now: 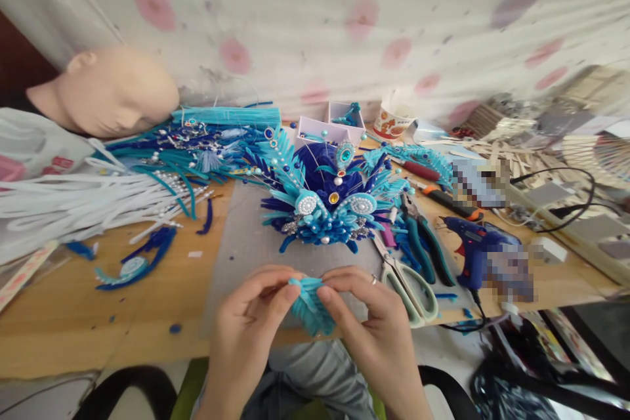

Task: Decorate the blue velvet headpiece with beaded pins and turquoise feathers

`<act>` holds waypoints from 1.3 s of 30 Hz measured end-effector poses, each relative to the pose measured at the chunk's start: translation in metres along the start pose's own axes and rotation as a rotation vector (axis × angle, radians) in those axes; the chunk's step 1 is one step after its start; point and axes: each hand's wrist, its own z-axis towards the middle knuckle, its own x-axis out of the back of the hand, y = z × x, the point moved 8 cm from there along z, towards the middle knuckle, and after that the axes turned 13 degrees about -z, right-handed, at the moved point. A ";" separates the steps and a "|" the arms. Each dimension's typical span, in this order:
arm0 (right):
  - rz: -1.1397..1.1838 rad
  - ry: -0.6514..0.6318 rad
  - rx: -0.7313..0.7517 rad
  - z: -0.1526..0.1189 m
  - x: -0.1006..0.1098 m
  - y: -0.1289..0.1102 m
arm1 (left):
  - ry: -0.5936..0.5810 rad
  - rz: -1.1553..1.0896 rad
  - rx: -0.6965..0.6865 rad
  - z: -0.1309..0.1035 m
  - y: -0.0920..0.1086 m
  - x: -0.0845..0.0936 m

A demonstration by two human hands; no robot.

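Observation:
My left hand [254, 312] pinches the upper left edge of a light blue fuzzy leaf-like piece [313, 314]. On the opposite side, my right hand [367, 315], with a ring on one finger, pinches the upper right edge. The piece hangs between both hands at the table's front edge. Just beyond them stands a blue headpiece [327, 226] with pearls, gems and feather-like fronds, on a grey mat [236, 275]. Green-handled scissors [411, 289] lie open to the right of my right hand, beside teal-handled pliers [426, 243].
A mannequin head [118, 92] lies at the back left, near white strips [73, 203] and blue stems. A blue glue gun [475, 246] lies on the right. Small boxes [319, 131] and a paper cup [391, 119] stand at the back.

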 end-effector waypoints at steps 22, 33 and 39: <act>-0.146 0.010 0.063 -0.005 0.001 -0.003 | -0.101 0.273 -0.132 -0.003 0.012 -0.002; -0.001 0.153 -0.094 -0.006 0.013 0.021 | 0.008 0.201 -0.070 -0.001 0.009 0.007; 0.537 0.144 -0.303 -0.006 0.006 0.046 | 0.140 0.033 0.083 0.005 -0.010 0.024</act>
